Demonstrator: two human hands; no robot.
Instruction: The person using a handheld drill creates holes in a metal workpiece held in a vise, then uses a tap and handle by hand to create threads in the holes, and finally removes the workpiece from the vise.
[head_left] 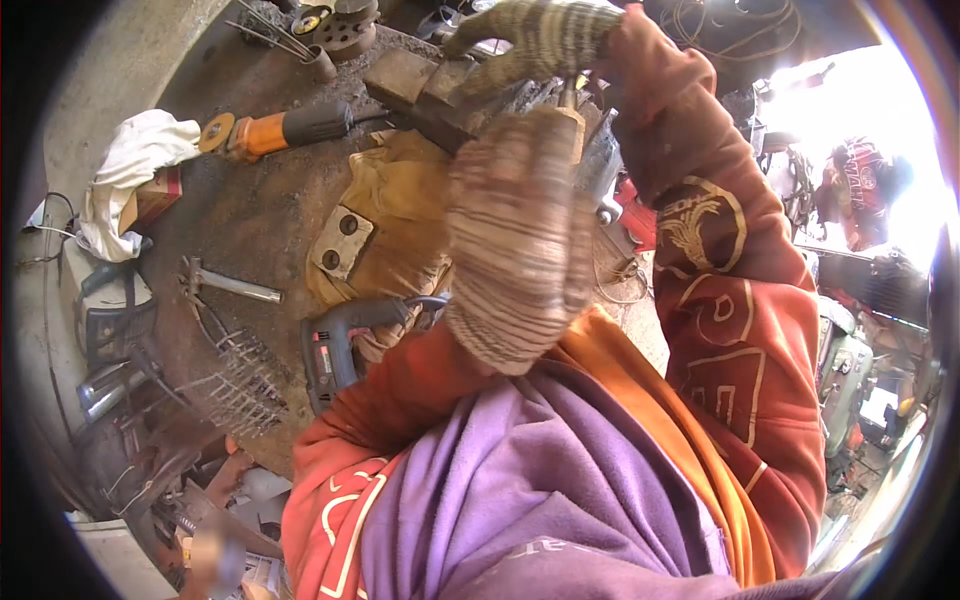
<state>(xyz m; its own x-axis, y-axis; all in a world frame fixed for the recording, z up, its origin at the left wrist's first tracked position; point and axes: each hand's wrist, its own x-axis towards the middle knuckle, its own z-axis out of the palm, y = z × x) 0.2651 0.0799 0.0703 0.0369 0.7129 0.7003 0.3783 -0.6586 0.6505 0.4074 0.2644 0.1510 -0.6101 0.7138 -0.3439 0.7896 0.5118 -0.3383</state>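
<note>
My left hand [520, 240], in a striped knit glove, is in front of my chest and smeared by motion, so its fingers cannot be read. Just past its fingertips a tan, faceted piece with a narrow stem [571, 125] shows; its kind is unclear. My right hand [540, 40], also gloved, reaches across the far side with thumb and forefinger spread apart. Below and left of it sits a heavy, dusty metal block [420, 80], which looks like part of a vise. Nearer lies a tan leather piece [400, 190] with a two-hole metal plate [342, 242] on it.
An orange and black angle grinder [275, 133] lies left on the dusty bench [230, 225], next to white cloth [145, 150]. A hammer-like metal tool [232, 282], a metal grid [245, 385] and a blue-grey power tool [340, 345] lie closer. Loose cable [735, 35] hangs at the far right.
</note>
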